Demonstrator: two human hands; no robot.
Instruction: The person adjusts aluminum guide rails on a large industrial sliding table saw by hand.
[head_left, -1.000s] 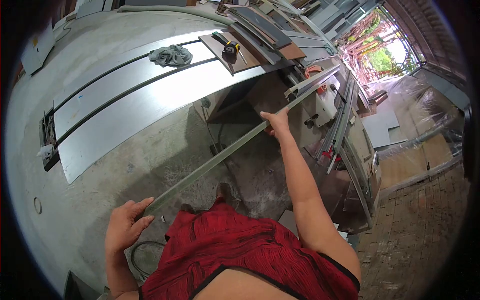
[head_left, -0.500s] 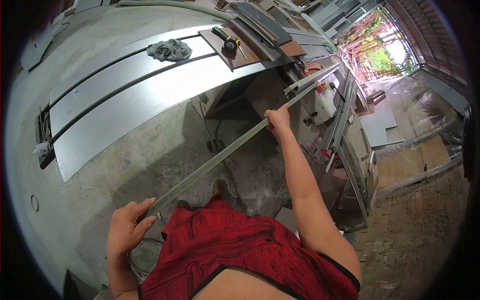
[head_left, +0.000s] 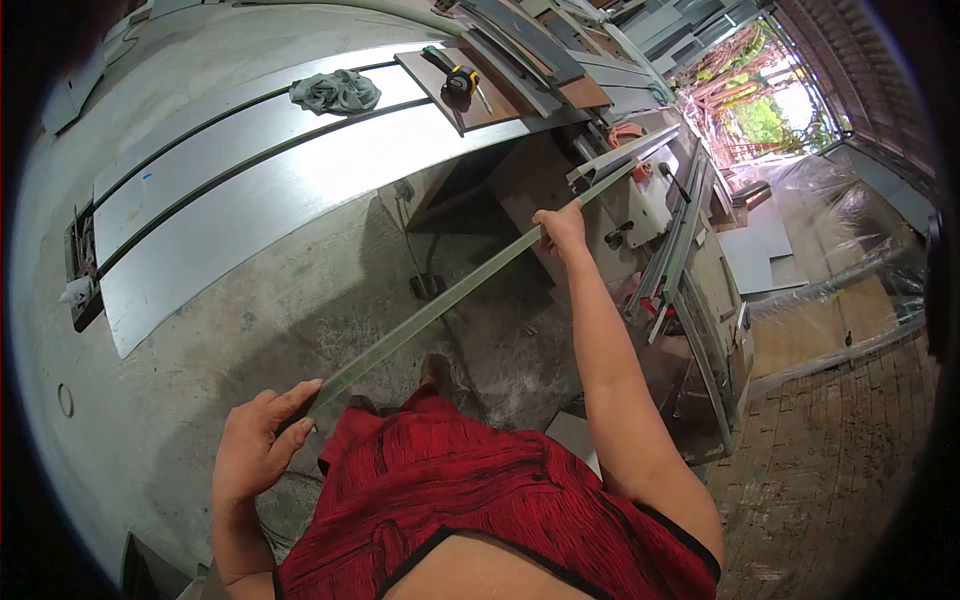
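Note:
A long, narrow grey-green strip point(head_left: 432, 308) runs diagonally across the view, from lower left to upper right. Its near end sits between the thumb and fingers of my left hand point(head_left: 262, 437). Farther along, my right hand point(head_left: 562, 228) grips the strip close to the machine side. Beyond my right hand the strip's far part reaches a metal profile point(head_left: 625, 157) beside the bench. The strip hangs above the concrete floor and my feet.
A shiny metal table point(head_left: 230, 225) with dark slots bears a grey cloth point(head_left: 335, 92). On a brown board point(head_left: 490, 118) lies a yellow-black tape measure point(head_left: 461, 81). Long metal profiles point(head_left: 672, 245) lean at the right. A plastic-wrapped panel point(head_left: 825, 320) stands farther right.
The view has shifted slightly. My left hand and the strip's near end sit a little higher, and both hands keep their grip.

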